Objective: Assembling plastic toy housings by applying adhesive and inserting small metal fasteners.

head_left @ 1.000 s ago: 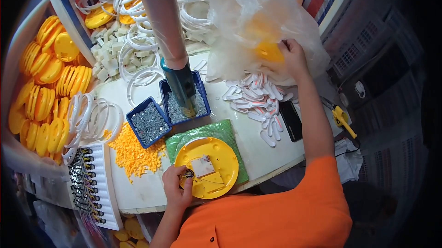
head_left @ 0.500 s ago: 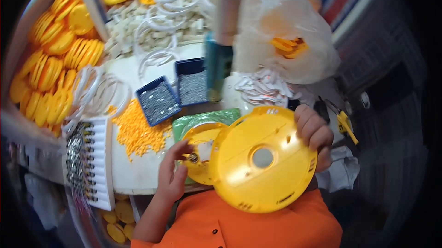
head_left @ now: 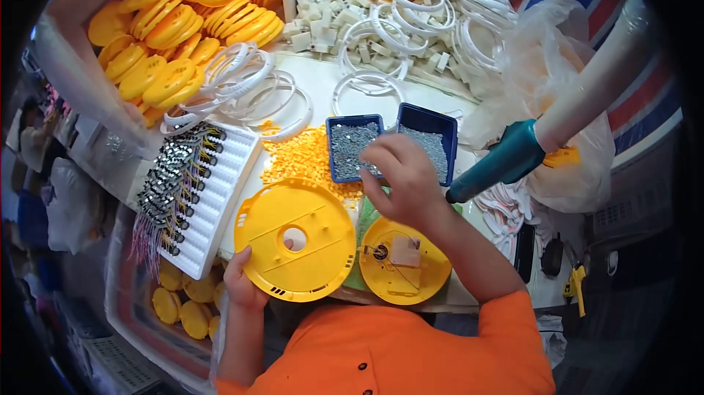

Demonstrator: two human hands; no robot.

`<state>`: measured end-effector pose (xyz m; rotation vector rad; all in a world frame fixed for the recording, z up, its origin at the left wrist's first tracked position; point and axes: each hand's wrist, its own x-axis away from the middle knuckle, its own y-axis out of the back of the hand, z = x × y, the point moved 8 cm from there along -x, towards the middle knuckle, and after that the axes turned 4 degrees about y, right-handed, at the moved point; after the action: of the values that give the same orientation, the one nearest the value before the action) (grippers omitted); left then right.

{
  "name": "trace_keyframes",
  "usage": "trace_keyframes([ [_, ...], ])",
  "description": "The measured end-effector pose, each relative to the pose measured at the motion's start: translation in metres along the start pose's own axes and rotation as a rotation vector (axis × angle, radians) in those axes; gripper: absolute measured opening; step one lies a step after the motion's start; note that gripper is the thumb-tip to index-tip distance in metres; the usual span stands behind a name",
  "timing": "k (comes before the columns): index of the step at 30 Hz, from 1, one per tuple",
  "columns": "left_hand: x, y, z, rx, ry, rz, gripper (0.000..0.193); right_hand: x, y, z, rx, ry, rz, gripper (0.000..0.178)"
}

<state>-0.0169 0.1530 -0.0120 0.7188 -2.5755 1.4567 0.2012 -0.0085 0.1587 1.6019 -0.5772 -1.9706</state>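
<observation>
- L hand (head_left: 246, 281): clamped on lower-L edge of a round yellow plastic cover (head_left: 319, 215) w/ central hole, thumb at rim; cover is raised in front of torso, L of the mat.
- R hand (head_left: 405, 178): well apart from L; thumb & fingers curled over L blue bin (head_left: 331, 156); can't tell if fingertips pinch a part.
- Yellow round housing (head_left: 400, 281): on green mat (head_left: 367, 219), below R wrist, open side up, w/ white block (head_left: 405, 251) & thin wire inside.
- R blue bin (head_left: 452, 147): beside L bin; both hold small grey metal pcs.
- Small yellow plastic pcs (head_left: 293, 159): heaped L of bins.
- White ribbed tray (head_left: 229, 175): far L of bench, w/ wired parts (head_left: 176, 175) along it.
- Teal-tipped tube (head_left: 502, 160): slants in from upper R, near R forearm.
</observation>
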Motion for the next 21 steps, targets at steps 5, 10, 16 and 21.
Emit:
trace_keyframes([
  [5, 0.012, 0.029, -0.018, -0.018, -0.155, -0.211, 0.063, -0.041, -0.109, -0.067, 0.320, -0.168, 0.336, 0.020],
  [10, 0.027, 0.045, -0.012, -0.002, -0.182, -0.206, 0.062, -0.057, -0.184, -0.204, 0.261, -0.689, 0.542, 0.055],
  [16, 0.046, 0.055, -0.007, 0.005, -0.186, -0.191, 0.059, -0.029, -0.225, -0.242, 0.281, -0.747, 0.822, 0.050],
  [21, 0.050, 0.050, -0.007, 0.082, -0.200, -0.171, 0.053, -0.011, -0.216, -0.263, 0.230, -0.784, 0.715, 0.031],
])
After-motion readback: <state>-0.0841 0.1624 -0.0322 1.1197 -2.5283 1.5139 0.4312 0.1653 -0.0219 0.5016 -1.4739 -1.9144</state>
